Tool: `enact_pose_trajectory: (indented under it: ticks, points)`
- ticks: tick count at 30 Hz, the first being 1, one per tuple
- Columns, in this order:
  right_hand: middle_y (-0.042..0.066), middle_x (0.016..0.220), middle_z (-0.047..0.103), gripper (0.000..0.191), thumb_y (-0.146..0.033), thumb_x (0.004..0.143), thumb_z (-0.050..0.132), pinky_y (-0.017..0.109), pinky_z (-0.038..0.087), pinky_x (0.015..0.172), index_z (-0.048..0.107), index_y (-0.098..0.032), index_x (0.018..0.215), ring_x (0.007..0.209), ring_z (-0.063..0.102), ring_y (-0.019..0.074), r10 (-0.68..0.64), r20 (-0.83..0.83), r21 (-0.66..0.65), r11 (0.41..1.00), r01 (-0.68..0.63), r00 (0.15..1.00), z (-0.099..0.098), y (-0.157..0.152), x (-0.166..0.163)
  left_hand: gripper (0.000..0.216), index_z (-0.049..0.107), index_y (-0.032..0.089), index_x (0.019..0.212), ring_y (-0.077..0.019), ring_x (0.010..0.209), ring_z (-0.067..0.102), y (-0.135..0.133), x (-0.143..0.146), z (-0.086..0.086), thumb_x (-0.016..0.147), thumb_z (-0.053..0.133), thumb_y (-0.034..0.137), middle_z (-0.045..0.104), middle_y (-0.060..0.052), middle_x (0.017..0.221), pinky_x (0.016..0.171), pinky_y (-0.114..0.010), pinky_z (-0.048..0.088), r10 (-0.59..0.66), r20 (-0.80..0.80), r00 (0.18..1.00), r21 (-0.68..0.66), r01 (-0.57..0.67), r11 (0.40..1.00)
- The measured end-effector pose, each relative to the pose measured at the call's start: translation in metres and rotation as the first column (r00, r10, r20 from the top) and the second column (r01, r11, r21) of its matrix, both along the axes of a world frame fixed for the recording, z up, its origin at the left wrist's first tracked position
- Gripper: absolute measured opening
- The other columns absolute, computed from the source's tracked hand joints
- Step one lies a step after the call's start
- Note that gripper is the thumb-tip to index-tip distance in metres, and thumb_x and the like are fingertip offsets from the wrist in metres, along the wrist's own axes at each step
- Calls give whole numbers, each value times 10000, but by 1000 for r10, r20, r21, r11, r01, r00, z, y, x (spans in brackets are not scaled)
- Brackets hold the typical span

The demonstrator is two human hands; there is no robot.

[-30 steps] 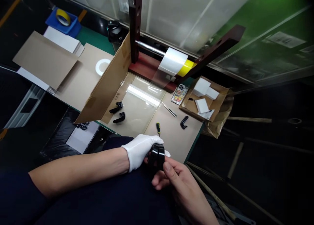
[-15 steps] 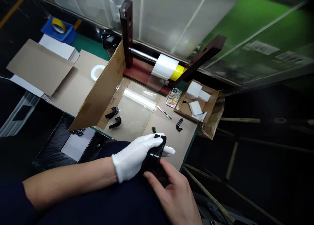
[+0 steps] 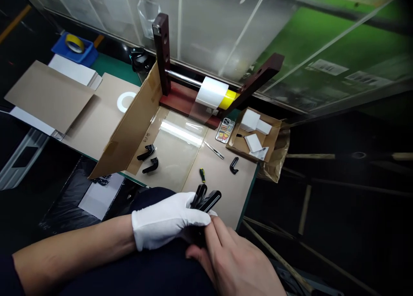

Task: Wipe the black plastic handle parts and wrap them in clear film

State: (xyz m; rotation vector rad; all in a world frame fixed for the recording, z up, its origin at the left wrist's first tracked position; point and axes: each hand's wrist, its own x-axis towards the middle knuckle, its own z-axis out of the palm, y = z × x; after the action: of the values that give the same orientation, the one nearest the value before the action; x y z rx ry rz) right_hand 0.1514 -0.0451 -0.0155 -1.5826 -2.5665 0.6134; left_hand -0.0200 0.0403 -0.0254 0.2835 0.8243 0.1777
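Note:
In a white glove, my left hand (image 3: 171,218) is closed around glossy black plastic parts (image 3: 210,201), whose two long ends stick up past the thumb. Bare, my right hand (image 3: 234,251) grips the lower end of the same black parts, its fingers against the gloved ones. How the pieces join is hidden by both hands. Just beyond them lies a small screwdriver (image 3: 202,174) with a green and yellow handle. Two bent black pieces (image 3: 150,165) rest on the left of the work surface, and another bent black piece (image 3: 234,165) lies to the right.
A cardboard panel (image 3: 125,128) stands upright on the left. Behind, a dark red stand carries a film roll (image 3: 211,92). A knife (image 3: 214,150), a phone (image 3: 225,130) and a carton (image 3: 274,143) of white boxes are at the right.
The black parts have turned in my hands, and two ends now show above the glove. My right hand has closed in against my left. The screwdriver is more fully visible.

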Motion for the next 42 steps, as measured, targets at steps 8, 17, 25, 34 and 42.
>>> enact_pose_trajectory:
  ticks: [8, 17, 25, 34, 42]
  points:
    - [11, 645, 596, 477, -545, 1049, 316, 280, 351, 475, 591, -253, 791, 531, 527, 163, -589, -191, -656, 672, 344, 786, 22, 28, 37, 228, 689, 164, 1080, -279, 954, 722, 4, -20, 9, 861, 683, 225, 679, -164, 1198, 768, -412, 600, -50, 263, 964, -160, 95, 983]
    - [4, 565, 488, 637, -630, 1013, 353, 272, 348, 540, 584, -201, 603, 539, 449, 135, -620, -325, -826, 554, 104, 714, 8, 23, 44, 140, 668, 177, 1003, -281, 867, 757, 0, -19, 7, 881, 598, 169, 734, -122, 1031, 698, -403, 602, -130, 408, 903, -232, 241, 942]
    - [-26, 587, 455, 627, -707, 947, 455, 257, 304, 516, 593, -190, 620, 530, 350, 113, -667, -276, -943, 326, -63, 692, -15, 53, 48, 105, 654, 182, 942, -274, 783, 754, 9, -11, 5, 839, 639, 190, 743, -96, 938, 659, -391, 584, -281, 421, 863, -280, 418, 864]
    - [59, 1003, 696, 368, -582, 973, 524, 301, 469, 678, 677, -260, 1067, 843, 642, 235, -640, -192, -494, 719, 490, 744, -111, 21, 35, 246, 639, 144, 1047, -266, 965, 724, -4, 1, -123, 816, 714, 183, 700, -139, 1122, 754, -379, 622, 41, 68, 997, -264, -22, 964]
    - [105, 1164, 647, 319, -372, 988, 591, 418, 440, 894, 586, -248, 1281, 1058, 594, 288, -480, -179, 29, 870, 492, 859, -256, -31, 7, 240, 673, 129, 1003, -215, 960, 682, -17, 6, -275, 952, 602, 353, 669, -113, 1053, 786, -324, 593, 248, 169, 954, -290, -193, 938]
